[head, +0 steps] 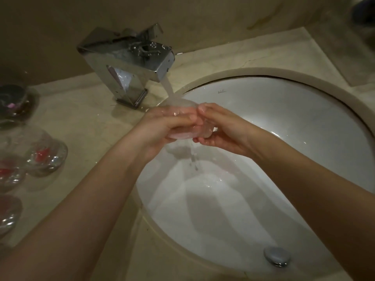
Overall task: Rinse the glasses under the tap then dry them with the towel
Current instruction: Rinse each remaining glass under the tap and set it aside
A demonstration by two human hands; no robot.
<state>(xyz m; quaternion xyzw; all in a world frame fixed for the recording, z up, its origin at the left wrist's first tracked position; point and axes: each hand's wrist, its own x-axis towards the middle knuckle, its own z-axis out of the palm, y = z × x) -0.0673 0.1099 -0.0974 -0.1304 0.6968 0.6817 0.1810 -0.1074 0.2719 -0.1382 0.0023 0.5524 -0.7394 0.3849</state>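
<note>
A small clear glass (182,133) lies on its side between my two hands, over the white sink (294,110). My left hand (162,126) grips it from the left with fingers curled over the top. My right hand (221,126) holds its other end, thumb on top and fingers underneath. A square chrome tap (129,63) pours a broad stream of water (169,89) onto the glass and my fingers. Water runs off below into the basin. Much of the glass is hidden by my fingers. No towel is in view.
Several more clear glasses (47,155) stand on the beige stone counter (85,122) at the left edge, some with red marks inside. A dark round object (13,100) sits behind them. The drain plug (277,258) is at the basin's near side.
</note>
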